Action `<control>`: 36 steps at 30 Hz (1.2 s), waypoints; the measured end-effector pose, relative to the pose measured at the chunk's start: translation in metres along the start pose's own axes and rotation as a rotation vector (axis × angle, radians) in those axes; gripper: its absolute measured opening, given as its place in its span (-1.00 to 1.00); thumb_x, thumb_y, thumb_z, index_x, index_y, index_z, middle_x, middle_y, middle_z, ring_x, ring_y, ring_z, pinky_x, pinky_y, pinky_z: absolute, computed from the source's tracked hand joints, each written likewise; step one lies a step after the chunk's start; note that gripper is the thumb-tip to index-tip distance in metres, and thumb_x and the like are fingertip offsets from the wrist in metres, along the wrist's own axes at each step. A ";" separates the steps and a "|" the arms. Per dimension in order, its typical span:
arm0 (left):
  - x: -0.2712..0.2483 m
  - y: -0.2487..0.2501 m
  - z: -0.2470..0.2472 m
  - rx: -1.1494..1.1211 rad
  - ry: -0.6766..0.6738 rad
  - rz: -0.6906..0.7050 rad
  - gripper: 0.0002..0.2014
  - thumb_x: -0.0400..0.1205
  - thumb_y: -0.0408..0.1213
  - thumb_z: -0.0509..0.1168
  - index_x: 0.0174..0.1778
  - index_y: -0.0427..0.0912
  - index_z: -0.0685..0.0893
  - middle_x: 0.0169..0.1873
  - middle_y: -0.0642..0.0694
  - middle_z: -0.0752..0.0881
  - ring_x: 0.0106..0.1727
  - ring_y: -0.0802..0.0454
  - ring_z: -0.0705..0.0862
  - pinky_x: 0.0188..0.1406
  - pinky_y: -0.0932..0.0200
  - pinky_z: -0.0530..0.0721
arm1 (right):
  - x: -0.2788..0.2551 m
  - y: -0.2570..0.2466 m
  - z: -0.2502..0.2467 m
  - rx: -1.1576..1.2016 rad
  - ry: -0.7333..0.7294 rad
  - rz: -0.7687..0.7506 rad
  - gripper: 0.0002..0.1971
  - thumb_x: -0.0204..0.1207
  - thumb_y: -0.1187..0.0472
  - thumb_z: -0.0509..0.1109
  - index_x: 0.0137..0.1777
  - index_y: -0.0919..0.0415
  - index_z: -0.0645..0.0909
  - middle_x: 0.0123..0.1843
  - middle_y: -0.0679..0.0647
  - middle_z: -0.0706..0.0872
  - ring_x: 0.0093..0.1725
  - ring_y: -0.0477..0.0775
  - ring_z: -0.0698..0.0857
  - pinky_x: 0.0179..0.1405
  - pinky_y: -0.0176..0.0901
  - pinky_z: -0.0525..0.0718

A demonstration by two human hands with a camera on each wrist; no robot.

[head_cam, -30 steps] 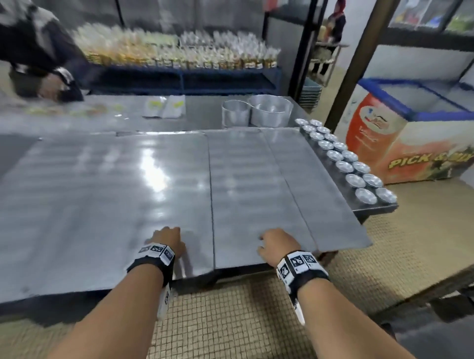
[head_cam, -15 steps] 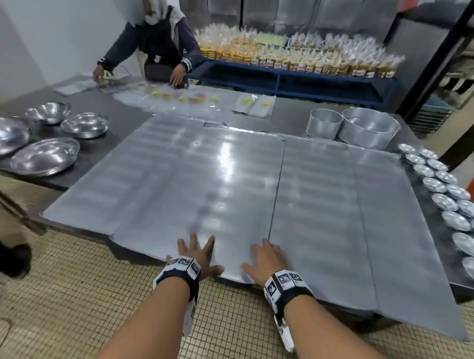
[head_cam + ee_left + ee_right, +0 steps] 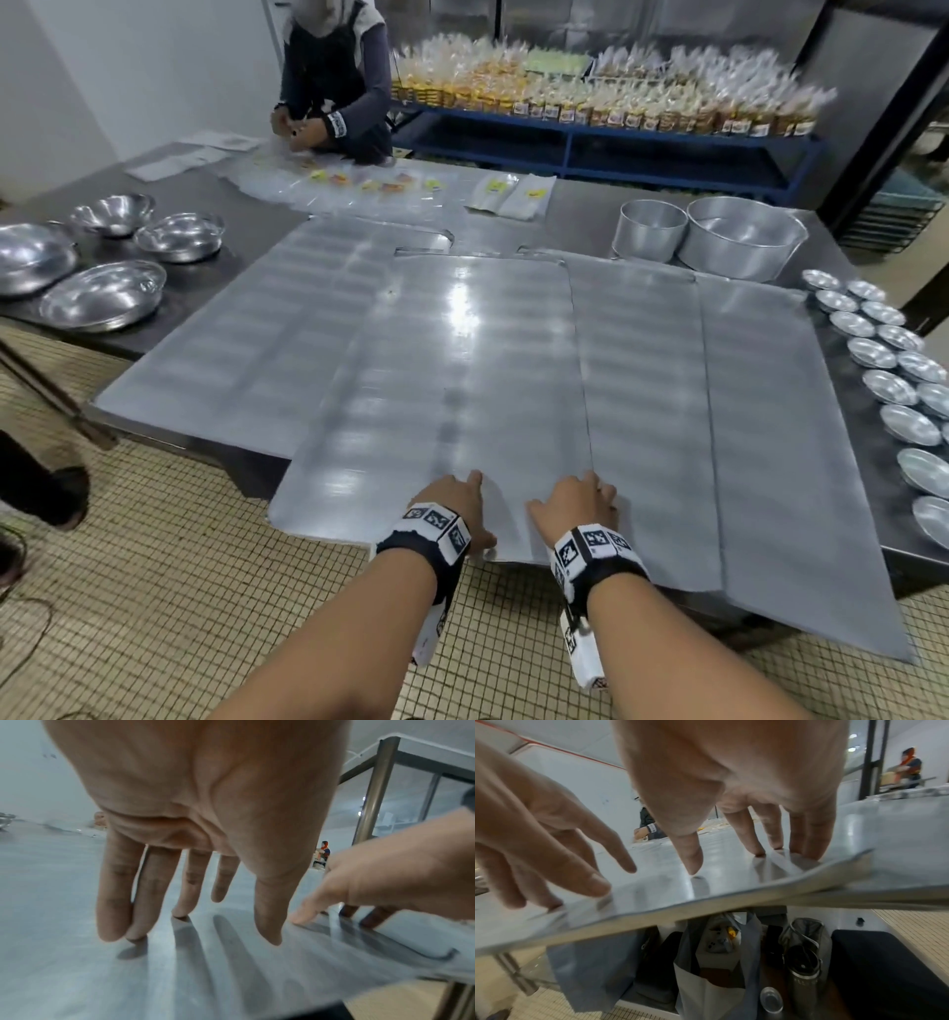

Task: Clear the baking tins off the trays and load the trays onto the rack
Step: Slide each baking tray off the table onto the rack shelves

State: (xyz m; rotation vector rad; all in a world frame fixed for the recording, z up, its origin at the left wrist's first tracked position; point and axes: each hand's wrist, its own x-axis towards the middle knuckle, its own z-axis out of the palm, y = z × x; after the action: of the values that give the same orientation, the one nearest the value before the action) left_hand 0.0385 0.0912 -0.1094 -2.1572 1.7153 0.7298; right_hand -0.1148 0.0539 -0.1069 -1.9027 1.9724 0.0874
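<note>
Several flat metal trays overlap on the steel table. The middle tray [image 3: 462, 370] lies on top and juts over the near edge. My left hand [image 3: 454, 501] and right hand [image 3: 580, 501] rest side by side on its near end. In the left wrist view the straight fingers [image 3: 113, 892] touch the tray [image 3: 64, 973] with their tips. In the right wrist view the fingers [image 3: 808, 833] press down just behind the tray's front rim [image 3: 731, 902]. Small round baking tins [image 3: 883, 354] stand in two rows along the table's right edge, off the trays.
Two large round tins [image 3: 739, 241] stand behind the trays. Steel bowls [image 3: 102, 298] fill the table's left end. A person [image 3: 334, 87] works with plastic bags at the far side. A blue shelf of packaged goods [image 3: 616, 108] stands behind. Bags and a flask [image 3: 803, 973] sit under the table.
The middle tray has slid toward me and now overhangs the near edge more, both hands still on it. My view has swung left, away from the tins.
</note>
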 end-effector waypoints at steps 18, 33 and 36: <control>-0.010 -0.161 0.005 -0.841 0.280 -0.780 0.10 0.10 0.20 0.71 0.41 -0.35 0.39 0.27 -0.39 0.62 0.23 -0.40 0.65 0.22 -0.28 0.68 | 0.002 -0.006 -0.008 0.326 0.105 0.475 -0.03 0.07 -0.05 0.72 0.42 0.30 0.35 0.47 0.29 0.42 0.47 0.33 0.34 0.34 0.20 0.45; -0.006 -0.215 -0.023 -0.948 0.185 -0.560 -0.39 0.21 0.00 0.74 0.04 -0.26 0.71 -0.16 -0.25 0.78 -0.18 -0.26 0.75 -0.12 -0.06 0.80 | -0.011 -0.018 -0.010 0.465 -0.025 0.594 -0.33 -0.22 -0.15 0.74 -0.20 0.25 0.61 -0.05 0.09 0.76 0.02 0.20 0.77 0.16 0.01 0.73; -0.003 -0.216 -0.030 -0.982 0.193 -0.538 -0.34 0.18 -0.01 0.76 0.00 -0.33 0.67 -0.16 -0.31 0.78 -0.15 -0.32 0.76 -0.03 -0.17 0.81 | -0.028 -0.020 -0.015 0.519 -0.017 0.645 -0.35 -0.06 -0.05 0.77 -0.09 0.27 0.57 -0.06 0.15 0.75 0.00 0.22 0.76 0.14 0.01 0.74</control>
State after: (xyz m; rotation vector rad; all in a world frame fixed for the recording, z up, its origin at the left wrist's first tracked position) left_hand 0.2530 0.1322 -0.1013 -3.1994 0.7557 1.4107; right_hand -0.0995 0.0743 -0.0795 -0.9109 2.2409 -0.2112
